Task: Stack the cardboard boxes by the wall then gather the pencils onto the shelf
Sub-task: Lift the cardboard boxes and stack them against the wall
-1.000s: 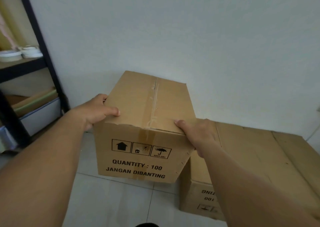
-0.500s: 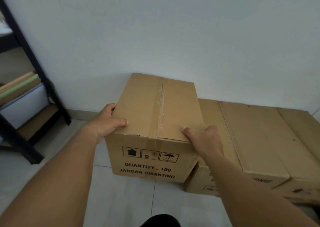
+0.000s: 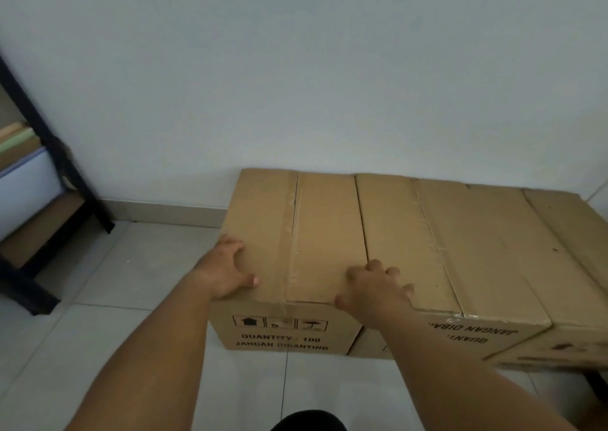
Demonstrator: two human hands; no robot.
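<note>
A brown cardboard box (image 3: 316,230) printed "QUANTITY : 100" stands on the tiled floor against the wall. Its right side is flush with a second cardboard box (image 3: 411,243), and more boxes (image 3: 513,253) continue the row to the right. My left hand (image 3: 223,272) grips the box's near left top edge, thumb on top and fingers over the side. My right hand (image 3: 371,289) lies on top at the seam between the two boxes, fingers spread. No pencils are in view.
A black metal shelf (image 3: 65,174) stands at the left, with flat boards and a pale panel on its lower levels. Grey floor tiles (image 3: 131,266) lie between the shelf and the boxes. A white wall (image 3: 296,85) and skirting run behind.
The box has come down from the air and slid right onto the floor beside the row. My right fingers have come out from its side onto the top.
</note>
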